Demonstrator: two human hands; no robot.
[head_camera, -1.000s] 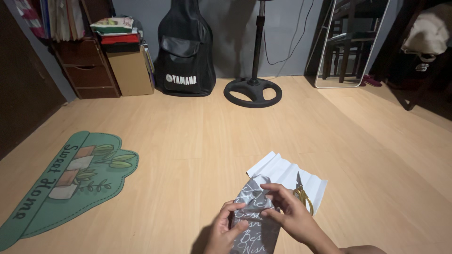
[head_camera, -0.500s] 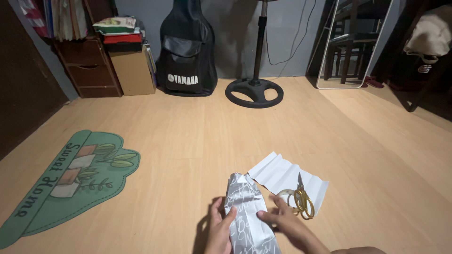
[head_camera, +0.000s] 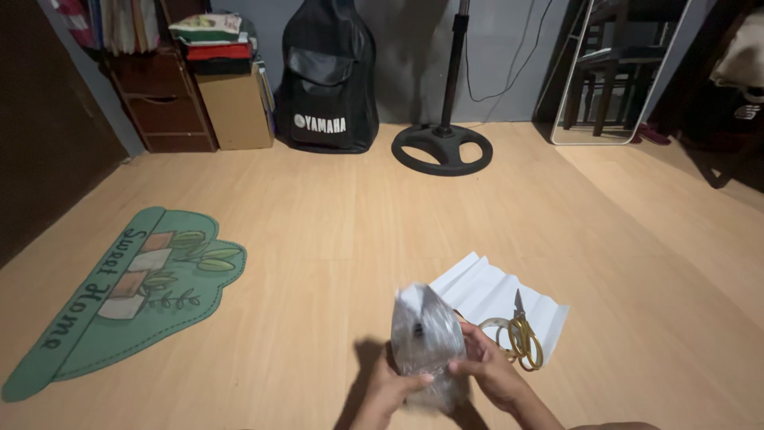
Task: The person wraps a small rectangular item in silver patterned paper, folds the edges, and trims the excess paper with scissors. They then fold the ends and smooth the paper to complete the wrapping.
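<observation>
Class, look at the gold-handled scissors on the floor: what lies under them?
The scissors lie on a creased white paper sheet, beside a tape roll. Under the sheet the wooden floor is covered, so anything beneath cannot be seen.

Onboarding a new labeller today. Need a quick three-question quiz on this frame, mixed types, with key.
1. True or false: both hands grip the grey wrapped package, the left hand at its lower left and the right hand on its right side.
2. Multiple choice: the gold-handled scissors lie on
A. the green floor mat
B. the creased white paper sheet
C. the fan base
3. Fill in: beside the scissors, left of their handles, lies a ring-shaped roll of ____.

Key
1. True
2. B
3. Tape
</observation>
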